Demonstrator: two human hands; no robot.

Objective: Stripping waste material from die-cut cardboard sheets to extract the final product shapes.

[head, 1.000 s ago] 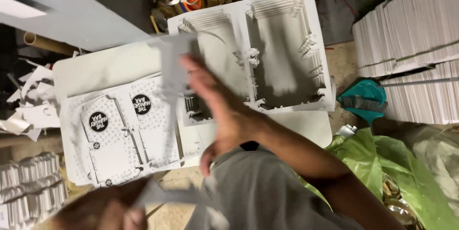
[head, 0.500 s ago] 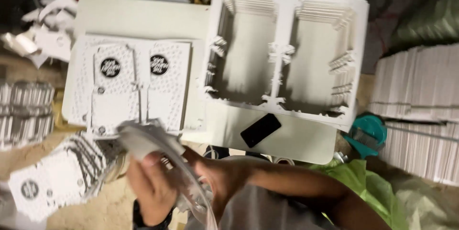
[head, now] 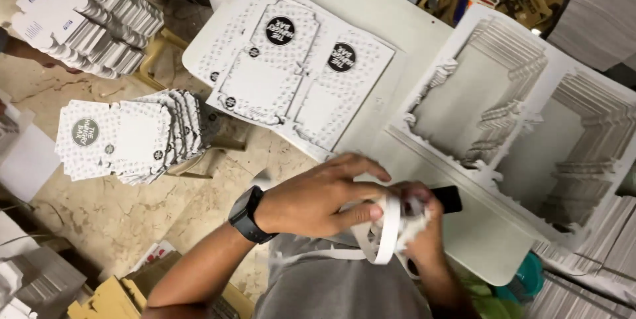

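My left hand [head: 318, 196], with a black watch on its wrist, and my right hand [head: 424, 236] are closed together on a crumpled bundle of white card scrap strips [head: 387, 229] at the near edge of a white table [head: 371, 14]. A black phone [head: 445, 198] lies on the table just behind my right hand. Flat on the table's left part lies a printed white die-cut card sheet [head: 301, 74] with two round black marks. To the right stands a thick stack of white cut-out frame waste [head: 510, 113] with two rectangular holes.
A fanned pile of punched-out printed card blanks [head: 129, 135] rests on a low stool left of the table. More stacked blanks [head: 93, 11] sit at top left. Stacks of sheets [head: 589, 14] fill the right side; tools lie at the top. The floor is beige stone.
The view has swung left, showing the pile of blanks on the stool. My hands moved from my lap up to the table edge, still bunching the white scrap strips.
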